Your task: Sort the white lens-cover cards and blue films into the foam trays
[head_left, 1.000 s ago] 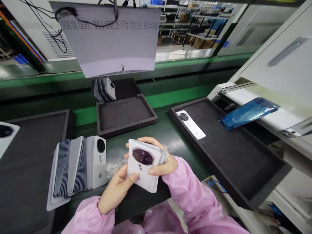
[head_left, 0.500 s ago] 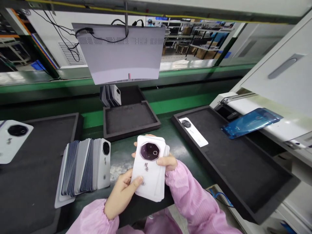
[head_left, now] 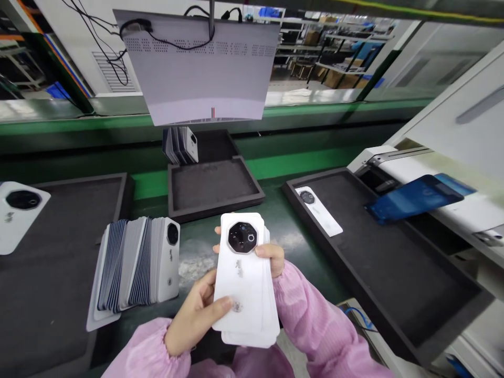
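White panels are pinched in both half-closed hands by the bench's near edge; likely light, stiff, slippery, best edge-held.

Pale perforated panel, dangling black cables, slatted wall vent, cluttered background shelves

head cam, worn | above near side of worktop | facing forward-down across it | close on left hand, right hand

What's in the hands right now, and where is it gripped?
A stack of white phone panels: left hand at the lower left side, right hand at the upper right, beside the dark camera window.
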The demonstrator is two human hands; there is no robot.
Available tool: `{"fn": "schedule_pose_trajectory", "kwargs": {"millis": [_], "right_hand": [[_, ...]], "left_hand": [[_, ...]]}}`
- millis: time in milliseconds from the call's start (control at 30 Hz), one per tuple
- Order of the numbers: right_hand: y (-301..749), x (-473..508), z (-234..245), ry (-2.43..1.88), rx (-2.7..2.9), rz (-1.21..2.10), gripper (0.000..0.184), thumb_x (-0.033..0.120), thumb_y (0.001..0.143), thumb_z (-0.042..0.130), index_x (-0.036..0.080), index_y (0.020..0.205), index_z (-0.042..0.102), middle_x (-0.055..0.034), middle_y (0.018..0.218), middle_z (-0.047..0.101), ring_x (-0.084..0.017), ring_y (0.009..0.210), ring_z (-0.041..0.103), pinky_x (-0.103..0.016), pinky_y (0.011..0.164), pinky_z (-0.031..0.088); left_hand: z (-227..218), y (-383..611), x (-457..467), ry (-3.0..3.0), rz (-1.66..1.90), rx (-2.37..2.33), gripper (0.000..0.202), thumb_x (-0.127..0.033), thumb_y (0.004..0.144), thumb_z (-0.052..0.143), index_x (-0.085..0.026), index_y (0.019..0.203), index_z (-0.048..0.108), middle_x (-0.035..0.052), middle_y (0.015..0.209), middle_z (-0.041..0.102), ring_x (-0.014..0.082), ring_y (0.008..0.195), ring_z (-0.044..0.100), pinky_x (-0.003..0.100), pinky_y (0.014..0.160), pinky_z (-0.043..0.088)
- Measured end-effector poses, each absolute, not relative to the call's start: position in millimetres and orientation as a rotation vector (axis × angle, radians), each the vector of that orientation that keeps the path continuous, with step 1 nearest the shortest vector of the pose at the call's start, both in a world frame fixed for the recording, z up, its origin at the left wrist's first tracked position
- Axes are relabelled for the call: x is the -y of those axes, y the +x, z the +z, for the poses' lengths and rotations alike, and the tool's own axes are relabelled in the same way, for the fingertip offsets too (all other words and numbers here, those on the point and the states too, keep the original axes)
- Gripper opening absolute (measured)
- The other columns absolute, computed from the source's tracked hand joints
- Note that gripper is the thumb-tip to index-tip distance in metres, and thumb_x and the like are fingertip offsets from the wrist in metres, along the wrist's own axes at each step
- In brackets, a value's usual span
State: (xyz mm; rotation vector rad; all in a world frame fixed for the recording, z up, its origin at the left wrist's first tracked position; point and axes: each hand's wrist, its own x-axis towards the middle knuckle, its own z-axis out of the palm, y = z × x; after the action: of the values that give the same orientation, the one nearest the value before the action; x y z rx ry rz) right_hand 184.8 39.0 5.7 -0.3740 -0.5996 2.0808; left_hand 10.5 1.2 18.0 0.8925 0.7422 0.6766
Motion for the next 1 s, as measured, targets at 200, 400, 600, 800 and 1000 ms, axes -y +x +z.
{"fn": "schedule_pose_trajectory", "kwargs": {"millis": [200, 400, 600, 800, 1000], "right_hand": [[178.0, -37.1, 2.3, -0.350, 0.579, 2.119, 0.072, 0.028, 0.056, 0.057, 0.013, 0.126, 0.045, -0.0115, 0.105, 0.067, -0.025, 0.091, 0.064, -0.042, 0.084, 0.046], [167.8, -28.7, -2.3, -0.384, 0.536, 2.078, 0.070, 0.028, 0.060, 0.057, 0.020, 0.127, 0.042, -0.0103, 0.114, 0.063, -0.025, 0.087, 0.065, -0.038, 0.070, 0.053], [167.8, -32.7, 6.4, -0.475, 0.717, 1.945, 0.060, 0.026, 0.061, 0.063, 0.021, 0.119, 0.048, -0.0089, 0.114, 0.061, -0.025, 0.097, 0.061, -0.037, 0.075, 0.052], [179.3, -37.7, -0.4, -0.885, 1.080, 1.639, 0.053, 0.020, 0.057, 0.078, 0.021, 0.104, 0.054, -0.0018, 0.096, 0.064, -0.013, 0.075, 0.062, -0.022, 0.057, 0.051], [179.1, -36.7, -7.5, -1.036, 1.145, 1.591, 0.026, 0.036, 0.072, 0.068, 0.016, 0.087, 0.061, 0.0015, 0.064, 0.061, -0.008, 0.043, 0.052, -0.019, 0.034, 0.041]], "left_hand": [[-3.8, 9.6, 6.5, 0.466, 0.590, -0.451, 0.047, -0.052, 0.079, 0.054, -0.018, 0.109, 0.064, 0.0119, 0.108, 0.067, 0.0310, 0.107, 0.057, 0.040, 0.089, 0.043], [-11.3, 17.2, 13.6, 0.248, 0.565, -0.299, 0.052, -0.050, 0.075, 0.052, -0.013, 0.110, 0.063, 0.0153, 0.109, 0.066, 0.0365, 0.111, 0.054, 0.052, 0.096, 0.033], [7.3, 17.2, 3.7, 0.370, 0.406, -0.302, 0.050, -0.037, 0.072, 0.055, -0.004, 0.110, 0.060, 0.0201, 0.093, 0.070, 0.0335, 0.080, 0.067, 0.044, 0.072, 0.049], [5.2, 12.4, 3.5, 0.561, 0.768, -0.741, 0.053, -0.023, 0.079, 0.062, -0.019, 0.129, 0.043, 0.0138, 0.099, 0.070, 0.0300, 0.095, 0.065, 0.043, 0.082, 0.050], [5.8, 9.9, -1.8, 0.509, 0.859, -0.791, 0.069, -0.022, 0.072, 0.070, -0.017, 0.133, 0.039, 0.0132, 0.097, 0.071, 0.0300, 0.087, 0.067, 0.038, 0.073, 0.054]]}}
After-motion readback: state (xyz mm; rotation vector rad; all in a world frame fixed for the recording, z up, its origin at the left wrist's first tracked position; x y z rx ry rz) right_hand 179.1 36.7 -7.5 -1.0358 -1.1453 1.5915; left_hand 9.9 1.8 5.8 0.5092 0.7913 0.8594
